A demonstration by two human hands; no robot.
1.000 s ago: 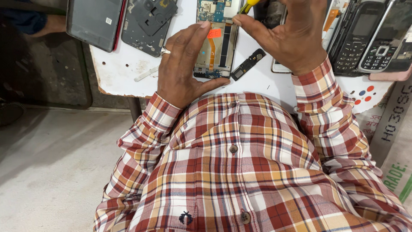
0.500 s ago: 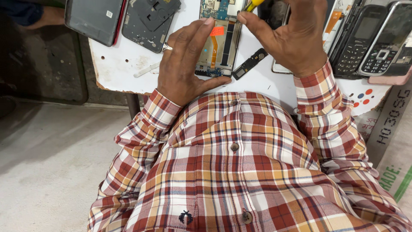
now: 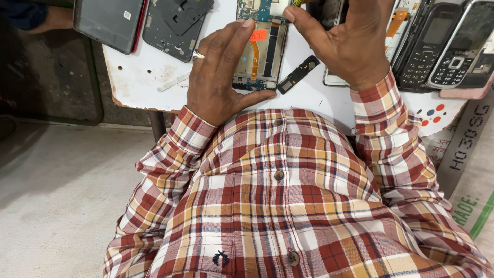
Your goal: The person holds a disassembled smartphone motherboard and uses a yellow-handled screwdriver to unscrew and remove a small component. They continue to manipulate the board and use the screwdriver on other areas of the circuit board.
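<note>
An opened smartphone (image 3: 260,51) with bare circuit boards and an orange ribbon cable lies on the white table (image 3: 139,77). My left hand (image 3: 218,77), a ring on one finger, grips its left side and bottom edge. My right hand (image 3: 347,44) is over its upper right, fingers closed on a yellow-handled tool (image 3: 297,2) whose tip sits at the top edge of the frame. A small black part (image 3: 298,74) lies just right of the phone, between my hands.
A dark phone with a red edge (image 3: 108,23) and a grey phone back frame (image 3: 175,23) lie at the table's left. Two old keypad phones (image 3: 437,44) lie at the right. Another person's arm (image 3: 36,15) shows at the top left. The concrete floor (image 3: 62,195) is below.
The view has shifted slightly. My left hand has tightened around the opened phone. My right hand stays over its top with the tool.
</note>
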